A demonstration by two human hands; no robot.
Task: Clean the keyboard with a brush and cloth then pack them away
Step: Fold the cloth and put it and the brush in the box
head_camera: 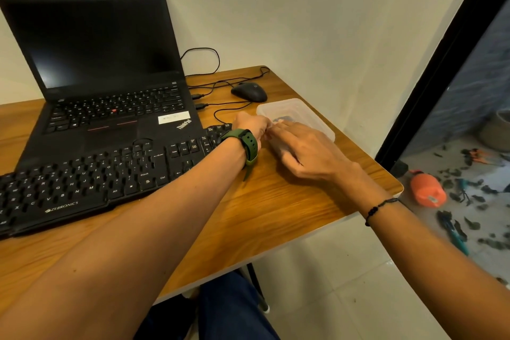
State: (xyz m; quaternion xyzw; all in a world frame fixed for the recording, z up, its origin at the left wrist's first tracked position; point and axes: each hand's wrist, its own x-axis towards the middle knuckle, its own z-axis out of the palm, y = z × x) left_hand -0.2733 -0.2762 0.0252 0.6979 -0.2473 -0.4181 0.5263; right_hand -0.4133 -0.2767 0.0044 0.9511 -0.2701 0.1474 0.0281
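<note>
- The wall behind the counter is plain and cream-coloured, with a soft shadow in the corner.
- The counter has a wooden top with visible grain and a rounded corner at the far right.
- The floor below the counter edge is made of pale tiles.
- A dark frame runs diagonally on the right side, and it borders a glass pane.
- Behind the glass there is a grey ground with scattered dark leaves, an orange object and part of a pot.
- The light is warm and even.
</note>
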